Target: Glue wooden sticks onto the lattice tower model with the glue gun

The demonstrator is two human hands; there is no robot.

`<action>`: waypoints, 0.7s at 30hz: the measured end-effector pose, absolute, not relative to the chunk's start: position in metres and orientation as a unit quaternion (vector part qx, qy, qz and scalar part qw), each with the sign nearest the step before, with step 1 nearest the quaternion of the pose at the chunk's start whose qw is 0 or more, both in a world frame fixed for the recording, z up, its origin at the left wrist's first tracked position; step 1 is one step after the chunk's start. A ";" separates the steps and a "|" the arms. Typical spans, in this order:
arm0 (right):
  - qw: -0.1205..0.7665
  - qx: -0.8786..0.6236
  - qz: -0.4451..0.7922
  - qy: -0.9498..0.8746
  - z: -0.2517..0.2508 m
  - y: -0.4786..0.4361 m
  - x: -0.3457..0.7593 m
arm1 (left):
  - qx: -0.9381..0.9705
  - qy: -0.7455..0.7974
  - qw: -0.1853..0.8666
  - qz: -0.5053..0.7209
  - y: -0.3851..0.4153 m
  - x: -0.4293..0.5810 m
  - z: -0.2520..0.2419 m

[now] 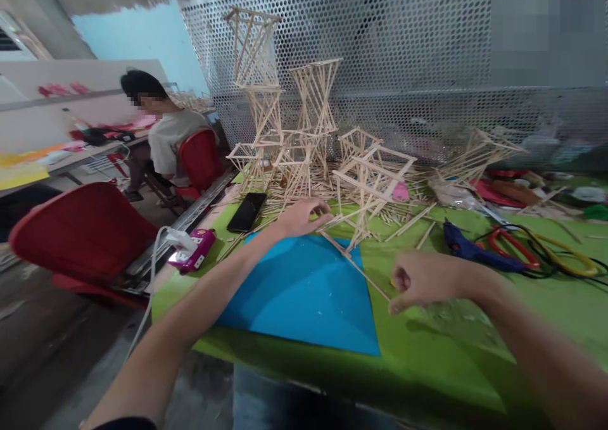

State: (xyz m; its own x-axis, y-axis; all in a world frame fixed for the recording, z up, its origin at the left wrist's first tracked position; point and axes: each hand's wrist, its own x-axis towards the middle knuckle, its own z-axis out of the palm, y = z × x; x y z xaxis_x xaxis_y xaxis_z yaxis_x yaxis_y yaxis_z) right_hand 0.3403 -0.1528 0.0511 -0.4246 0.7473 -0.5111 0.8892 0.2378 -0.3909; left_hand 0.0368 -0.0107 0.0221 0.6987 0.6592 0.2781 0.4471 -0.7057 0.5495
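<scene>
My left hand is curled with its fingertips closed on a corner of a small frame of thin wooden sticks, at the far edge of a blue sheet. My right hand, slightly blurred, pinches the near end of a thin wooden stick. This stick slants from my right fingertips up across the sheet's right edge toward the frame. Behind my left hand rise taller towers built of the same sticks, with many loose sticks around their feet.
A black phone and a purple power strip lie left on the green table. On the right are a blue glue gun, red-handled scissors and cables. A perforated metal panel stands behind. A person sits beyond a red chair.
</scene>
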 end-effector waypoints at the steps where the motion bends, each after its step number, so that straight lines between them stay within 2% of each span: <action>1: 0.118 0.532 -0.334 0.769 0.050 -0.154 0.339 | 0.897 0.309 0.232 0.213 -0.009 0.034 0.018; 8: 0.164 0.556 -0.369 0.727 0.048 -0.158 0.334 | 0.924 0.272 0.246 0.111 0.003 0.014 0.002; 15: 0.167 0.551 -0.339 0.744 0.048 -0.164 0.332 | 0.936 0.245 0.229 0.107 0.015 0.012 -0.009; 21: 0.168 0.542 -0.370 0.735 0.052 -0.164 0.333 | 0.946 0.221 0.216 0.099 0.016 0.012 -0.007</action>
State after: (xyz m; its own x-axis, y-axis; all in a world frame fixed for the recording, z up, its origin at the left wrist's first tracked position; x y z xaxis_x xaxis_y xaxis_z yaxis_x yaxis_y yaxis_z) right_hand 0.3332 -0.1637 0.0519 -0.3555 0.6727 -0.6489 0.9218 0.1376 -0.3624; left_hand 0.0125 0.0158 -0.0071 0.8825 0.4613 0.0916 0.3757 -0.8087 0.4526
